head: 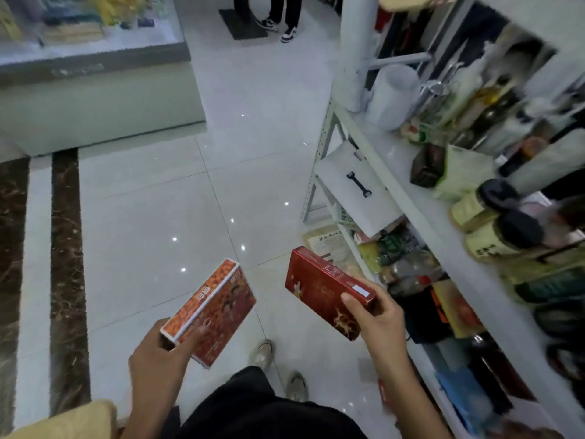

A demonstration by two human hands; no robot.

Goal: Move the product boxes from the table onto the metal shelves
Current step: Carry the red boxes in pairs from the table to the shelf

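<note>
L hand [160, 354] is out in front, low & to the left, back of hand facing up. It holds the near end of an orange box [212, 315], w/ one finger lying across the front. L arm comes up from the bottom edge in a tan sleeve [63, 419]. R hand [378, 318] is a bit higher, arm bare. It grips the near end of a red box [326, 289], thumb on the front, other fingers round the end. Hands are well apart.
</note>
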